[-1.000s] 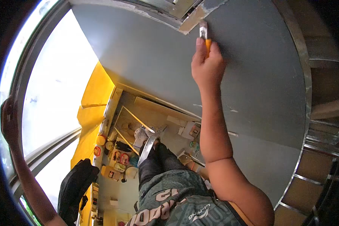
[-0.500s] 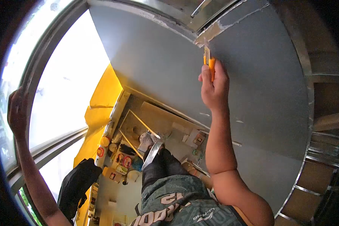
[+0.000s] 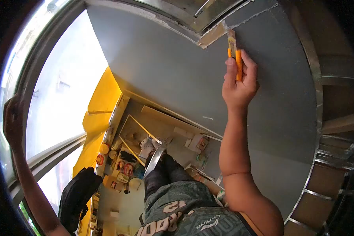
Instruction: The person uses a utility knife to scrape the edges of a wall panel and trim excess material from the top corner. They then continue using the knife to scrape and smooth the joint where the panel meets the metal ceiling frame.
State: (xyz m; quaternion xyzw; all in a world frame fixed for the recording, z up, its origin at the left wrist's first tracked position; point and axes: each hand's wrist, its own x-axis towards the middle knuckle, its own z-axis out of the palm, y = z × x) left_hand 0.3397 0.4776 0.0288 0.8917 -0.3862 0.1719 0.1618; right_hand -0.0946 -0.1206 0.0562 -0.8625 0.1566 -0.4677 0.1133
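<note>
At upper right of center, the right hand (image 3: 242, 84) is pinching an orange-handled utility knife (image 3: 233, 48) between thumb and fingers, handle running down into the palm, blade end pointing to the top of the frame. Knife is sitting against or just off a grey wall panel (image 3: 177, 70), its tip right by the right end of a bare tan patch (image 3: 212, 36) with ragged pale edges; can't tell if the tip is touching. Patch is bordering a metal frame (image 3: 208, 15) at top center. At far left, the left hand (image 3: 13, 122) is resting against a dark window frame (image 3: 29, 70); the fingers are too dark to read, so can't tell how tightly they're closing on it. Bright panes are glaring beside it, with a yellow sheet (image 3: 100, 94) hanging at left of center. At lower left, a black fabric bundle (image 3: 79, 196) is showing in front of that sheet. At center bottom, the person is wearing a dark jersey (image 3: 185, 208) with "LI-NING" lettering, plus pale clogs (image 3: 147, 147), legs reaching down behind the silver top of a yellow-railed stepladder (image 3: 155, 159). Left of the legs, jars, a white tub (image 3: 135, 183) and other clutter are lying around.
</note>
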